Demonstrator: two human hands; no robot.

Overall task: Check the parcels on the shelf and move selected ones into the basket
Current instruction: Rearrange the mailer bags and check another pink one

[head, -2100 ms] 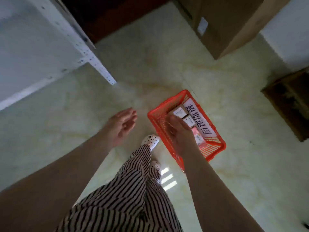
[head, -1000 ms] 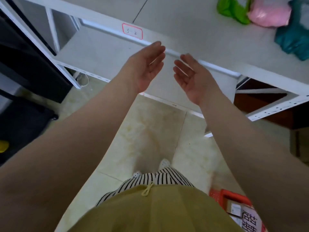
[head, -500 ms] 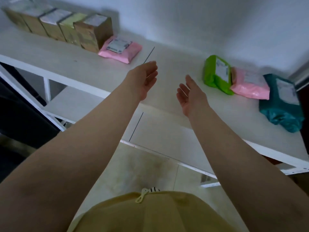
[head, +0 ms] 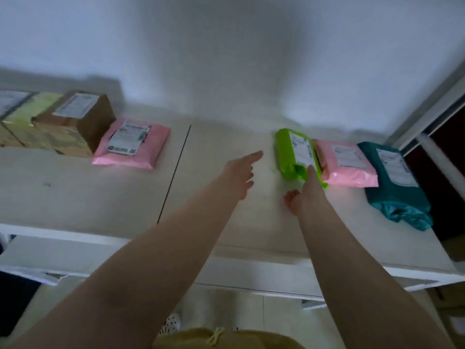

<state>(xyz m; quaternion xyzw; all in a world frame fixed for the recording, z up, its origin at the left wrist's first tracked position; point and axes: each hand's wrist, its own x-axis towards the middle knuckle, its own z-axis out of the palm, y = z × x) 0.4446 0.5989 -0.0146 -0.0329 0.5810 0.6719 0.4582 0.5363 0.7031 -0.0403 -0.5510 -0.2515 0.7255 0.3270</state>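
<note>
On the white shelf, the green parcel lies lengthwise near-to-far, its near end touched by the right hand's extended fingers; the left hand, fingers loosely apart, hovers just left.

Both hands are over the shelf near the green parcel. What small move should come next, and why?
Probably the right hand should close round the near end of the green parcel and lift it. Its forefinger already reaches that end, while the left hand is open above the bare shelf, apart from any parcel. The label faces up, but it is too blurred to read here.
</note>
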